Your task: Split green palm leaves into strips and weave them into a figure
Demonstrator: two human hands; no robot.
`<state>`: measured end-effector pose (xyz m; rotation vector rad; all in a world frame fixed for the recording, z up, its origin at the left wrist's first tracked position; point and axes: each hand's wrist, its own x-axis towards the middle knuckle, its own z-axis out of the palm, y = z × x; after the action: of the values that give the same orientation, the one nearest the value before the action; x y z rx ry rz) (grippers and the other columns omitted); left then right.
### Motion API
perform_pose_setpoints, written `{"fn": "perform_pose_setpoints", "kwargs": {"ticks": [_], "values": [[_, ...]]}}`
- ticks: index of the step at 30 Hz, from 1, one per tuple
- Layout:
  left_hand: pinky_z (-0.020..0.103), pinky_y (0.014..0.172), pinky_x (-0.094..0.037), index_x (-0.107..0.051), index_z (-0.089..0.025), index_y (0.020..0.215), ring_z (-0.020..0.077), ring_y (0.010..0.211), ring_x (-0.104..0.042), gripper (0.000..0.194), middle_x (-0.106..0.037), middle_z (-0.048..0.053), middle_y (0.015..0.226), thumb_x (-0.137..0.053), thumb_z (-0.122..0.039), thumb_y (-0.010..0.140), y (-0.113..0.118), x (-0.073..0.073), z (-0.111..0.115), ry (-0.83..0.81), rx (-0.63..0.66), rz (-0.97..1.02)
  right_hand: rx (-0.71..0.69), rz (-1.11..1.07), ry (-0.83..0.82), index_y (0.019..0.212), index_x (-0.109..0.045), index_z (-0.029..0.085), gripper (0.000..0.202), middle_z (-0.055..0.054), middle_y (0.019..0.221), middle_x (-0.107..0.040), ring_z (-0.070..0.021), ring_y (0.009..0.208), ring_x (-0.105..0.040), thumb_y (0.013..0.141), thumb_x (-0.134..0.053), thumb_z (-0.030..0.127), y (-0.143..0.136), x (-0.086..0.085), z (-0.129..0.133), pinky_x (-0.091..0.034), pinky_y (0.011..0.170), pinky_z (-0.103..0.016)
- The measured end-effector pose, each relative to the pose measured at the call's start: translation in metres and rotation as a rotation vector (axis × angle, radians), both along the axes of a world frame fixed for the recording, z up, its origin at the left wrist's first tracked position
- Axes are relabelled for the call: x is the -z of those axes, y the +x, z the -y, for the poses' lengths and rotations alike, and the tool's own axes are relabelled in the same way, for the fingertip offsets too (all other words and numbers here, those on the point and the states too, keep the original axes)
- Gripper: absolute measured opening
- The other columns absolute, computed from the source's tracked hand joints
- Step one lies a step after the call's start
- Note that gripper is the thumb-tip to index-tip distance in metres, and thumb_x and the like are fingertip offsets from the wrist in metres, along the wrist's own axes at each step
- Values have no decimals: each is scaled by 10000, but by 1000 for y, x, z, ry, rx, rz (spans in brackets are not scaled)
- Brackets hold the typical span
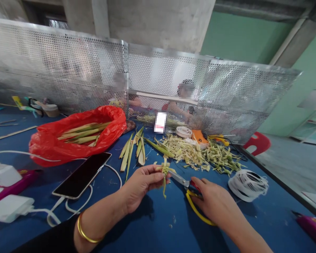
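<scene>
My left hand [144, 179] pinches a small woven piece of pale green leaf strips [165, 169], with loose ends sticking out above, sideways and below. In my right hand [213, 196] is a pair of scissors [180, 180] with red and yellow handles. Their blades point left and reach the woven piece near my left fingertips; whether they are cutting a strip I cannot make out. Just beyond my hands lie several split leaf pieces [126, 154] and a pile of cut leaf scraps [185, 151].
A red plastic bag [42, 144] of long leaves stands at left, near a phone [83, 175] on a white cable and white chargers [10, 209]. At right lies a coil of white strip [247, 186]. Beyond a perforated metal screen [158, 70] sit two people.
</scene>
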<state>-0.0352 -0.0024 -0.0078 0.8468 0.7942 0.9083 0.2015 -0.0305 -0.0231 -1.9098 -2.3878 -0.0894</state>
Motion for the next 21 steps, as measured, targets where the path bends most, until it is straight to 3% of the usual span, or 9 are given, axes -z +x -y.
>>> {"fn": "perform_pose_setpoints", "kwargs": {"ticks": [3,6,8,11,13,16,21], "values": [[257,835,-442,-684,-159,827,136,859,-634,212,-719,50,910,-772,-252,659,2,1,3,46,-37,-3,-18,-181,110,1041,-651,214,274,-78,901,-651,-246,805,-642,835,-524,343,-1,-2,0,-483,671,-335],[237,827,-431,-703,-168,869,131,878,-618,233,-718,51,949,-767,-242,657,4,5,5,53,-71,-9,-44,-615,158,975,-666,198,272,-75,970,-652,-214,874,-629,863,-511,392,-17,-4,1,-480,776,-313],[236,822,-431,-709,-163,866,126,841,-614,234,-717,53,940,-766,-233,650,5,7,7,45,-72,3,-52,-905,60,896,-675,188,250,-57,918,-669,-191,830,-628,845,-547,397,-34,-5,1,-480,755,-279],[246,832,-434,-701,-153,834,132,819,-611,232,-712,56,904,-780,-205,622,6,9,9,31,-64,63,-75,-1162,-156,886,-677,166,223,-43,871,-686,-186,816,-619,783,-627,357,-62,-4,-2,-471,749,-269],[260,854,-434,-693,-147,831,147,845,-613,249,-705,62,900,-789,-186,604,6,9,8,21,-63,97,-74,-1244,-237,816,-667,146,208,-27,775,-665,-167,742,-592,768,-637,345,-75,-3,-5,-453,694,-256],[266,829,-445,-684,-150,835,149,835,-605,252,-690,56,899,-786,-201,610,4,8,6,21,-60,87,-76,-1254,-211,690,-620,143,240,8,635,-576,-131,630,-505,801,-589,354,-84,-2,-7,-398,611,-239],[219,592,-398,-671,-153,770,104,642,-510,244,-600,-5,698,-718,-380,697,0,7,2,184,-62,-147,-126,-1102,-133,634,-554,162,255,26,609,-504,-120,623,-455,834,-538,318,-79,0,-2,-364,614,-234]]}}
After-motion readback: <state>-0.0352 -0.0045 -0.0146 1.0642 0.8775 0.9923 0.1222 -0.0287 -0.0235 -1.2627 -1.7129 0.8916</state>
